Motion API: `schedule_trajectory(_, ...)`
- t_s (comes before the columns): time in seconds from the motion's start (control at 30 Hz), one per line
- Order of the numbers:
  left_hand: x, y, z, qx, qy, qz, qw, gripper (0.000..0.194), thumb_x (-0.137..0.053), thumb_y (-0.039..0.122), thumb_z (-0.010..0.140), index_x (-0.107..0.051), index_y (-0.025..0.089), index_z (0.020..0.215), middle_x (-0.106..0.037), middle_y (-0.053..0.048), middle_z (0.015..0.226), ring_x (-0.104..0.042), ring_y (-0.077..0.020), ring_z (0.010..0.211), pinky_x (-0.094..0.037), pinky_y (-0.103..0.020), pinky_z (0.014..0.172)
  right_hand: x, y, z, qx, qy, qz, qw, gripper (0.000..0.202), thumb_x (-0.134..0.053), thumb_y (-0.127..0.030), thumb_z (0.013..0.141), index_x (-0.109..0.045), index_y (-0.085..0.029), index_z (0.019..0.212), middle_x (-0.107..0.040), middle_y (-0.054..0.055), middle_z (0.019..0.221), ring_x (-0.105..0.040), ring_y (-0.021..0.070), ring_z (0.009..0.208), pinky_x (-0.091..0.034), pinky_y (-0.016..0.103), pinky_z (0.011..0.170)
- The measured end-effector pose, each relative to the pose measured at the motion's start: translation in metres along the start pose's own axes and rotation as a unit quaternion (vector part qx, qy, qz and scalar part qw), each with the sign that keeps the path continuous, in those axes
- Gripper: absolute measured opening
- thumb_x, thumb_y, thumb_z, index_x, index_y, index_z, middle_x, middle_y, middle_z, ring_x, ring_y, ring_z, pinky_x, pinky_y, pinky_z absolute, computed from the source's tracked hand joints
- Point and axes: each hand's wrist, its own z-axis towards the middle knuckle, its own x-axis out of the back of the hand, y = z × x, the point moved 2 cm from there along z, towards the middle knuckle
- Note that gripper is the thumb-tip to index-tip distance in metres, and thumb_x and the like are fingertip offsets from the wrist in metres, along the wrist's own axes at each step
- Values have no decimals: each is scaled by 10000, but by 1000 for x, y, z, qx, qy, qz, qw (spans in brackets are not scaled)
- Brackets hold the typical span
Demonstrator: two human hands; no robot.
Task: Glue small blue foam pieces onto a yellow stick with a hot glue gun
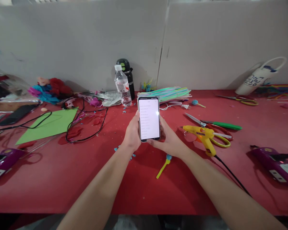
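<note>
A smartphone stands upright between my hands above the red table, its lit white screen facing me with lines of text too small to read. Its left edge rests in my left hand, whose fingers wrap behind it. My right hand grips the lower right side, with the thumb at the bottom of the screen. Under my right hand lies a small yellow strip with a blue tip. Blue scraps are scattered by my left wrist.
A yellow glue gun, scissors and green-handled pliers lie to the right. Behind the phone are a water bottle, a black flask and pastel pipe cleaners. Green paper and a black cable lie left.
</note>
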Motion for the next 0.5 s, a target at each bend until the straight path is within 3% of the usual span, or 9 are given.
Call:
schedule_trajectory(0.13, -1, 0, -1, 4, 4, -5, 1000, 424, -485, 443, 959, -644, 178, 1249, -742, -82, 1133, -678, -291, 1105, -538, -417, 961, -2, -1, 0, 2, 21, -19, 1000, 885, -754, -331, 812, -248, -310, 1537, -487, 94, 1468, -432, 327, 1390, -428, 543, 1107)
schedule_trajectory(0.5, 0, 0, -1, 4, 1, 2, 1000, 421, -475, 441, 963, -636, 196, 1264, -736, -74, 1153, -662, -300, 1134, -534, -432, 968, -6, -3, 0, 1, 33, -7, 999, 840, -743, -379, 828, -280, -306, 1525, -498, 104, 1468, -502, 329, 1335, -443, 544, 1092)
